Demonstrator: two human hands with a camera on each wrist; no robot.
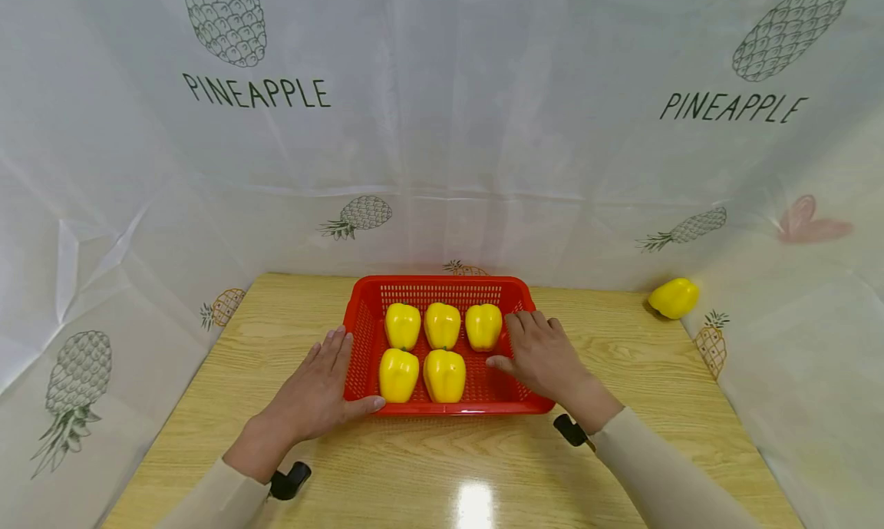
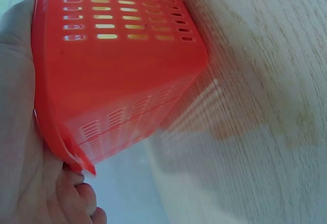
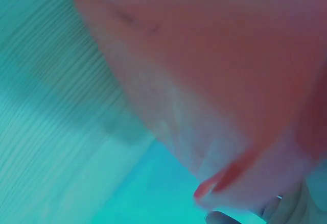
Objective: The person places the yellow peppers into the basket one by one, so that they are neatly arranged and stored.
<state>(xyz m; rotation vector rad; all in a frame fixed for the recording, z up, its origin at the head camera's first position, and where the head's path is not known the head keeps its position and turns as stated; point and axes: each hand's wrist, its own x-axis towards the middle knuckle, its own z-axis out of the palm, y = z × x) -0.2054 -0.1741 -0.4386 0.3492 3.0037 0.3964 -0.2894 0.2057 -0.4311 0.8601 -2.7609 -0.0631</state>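
Observation:
A red plastic basket [image 1: 456, 409] sits on the wooden table, its slotted side [image 2: 122, 71] seen close in the left wrist view. Inside are several yellow bell peppers: three in the back row [image 1: 443, 326], two in the front row [image 1: 444, 376]. My left hand [image 1: 314, 395] lies over the left rim with straight fingers, its thumb on the front rim near the corner. Over the right rim rests my right hand [image 1: 545, 356], fingers beside the rightmost back pepper [image 1: 483, 328], thumb reaching over the inside. Blur obscures the basket wall [image 3: 194, 71] in the right wrist view.
Another yellow bell pepper [image 1: 674, 298] lies at the table's far right corner. A white sheet [image 1: 497, 145] printed with pineapples hangs behind the table [image 1: 387, 467] and along both sides. A black wrist strap piece [image 1: 290, 481] shows by the left forearm.

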